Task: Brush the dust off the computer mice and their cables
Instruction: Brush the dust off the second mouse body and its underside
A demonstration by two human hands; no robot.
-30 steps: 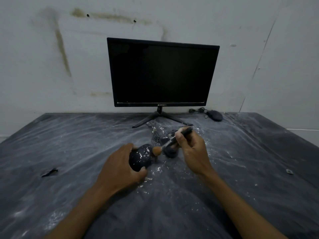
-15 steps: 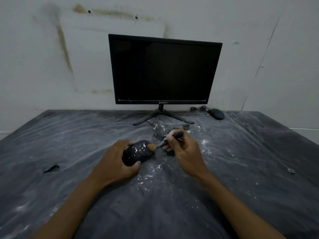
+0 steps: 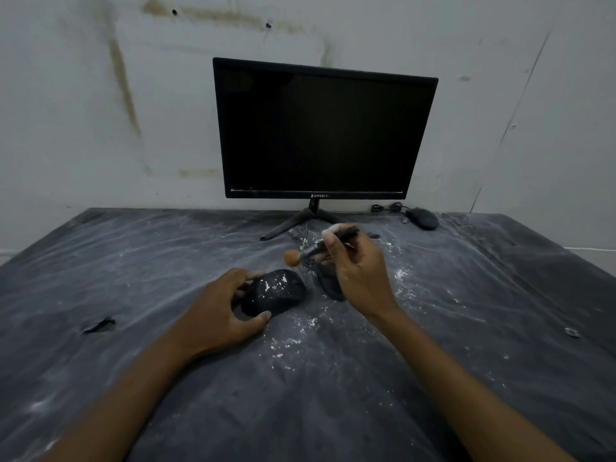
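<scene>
Steadying the dusty mouse [image 3: 274, 292] on the plastic-covered table [image 3: 140, 261], the left hand [image 3: 220, 315] curls its fingers over the far side and sets its thumb against the near edge, so the mouse sits between thumb and fingertips, white flecks thick across its top. If that hold is as light as it looks, a firm sweep could skid the mouse out toward the right, and the slack plastic under it would help it slide. Just right of those fingertips and above the mouse, the brush [image 3: 320, 245] hangs with its tan bristle head clear of the shell; the right hand [image 3: 358, 275] pinches the dark handle high up, fingers curled narrow round it. Gripped that far from the bristles, the head may wobble and only flick powder onto the table, where loose flecks already lie below both hands and could settle back on the mice. Directly under the right fingers lies a second mouse [image 3: 330, 284], half hidden, with tangled cables [image 3: 305, 240] just beyond the knuckles; the wrist could knock either, and I cannot tell how dusty they are. Well beyond, to the right, a third mouse [image 3: 422, 218] waits by the monitor [image 3: 325, 128].
</scene>
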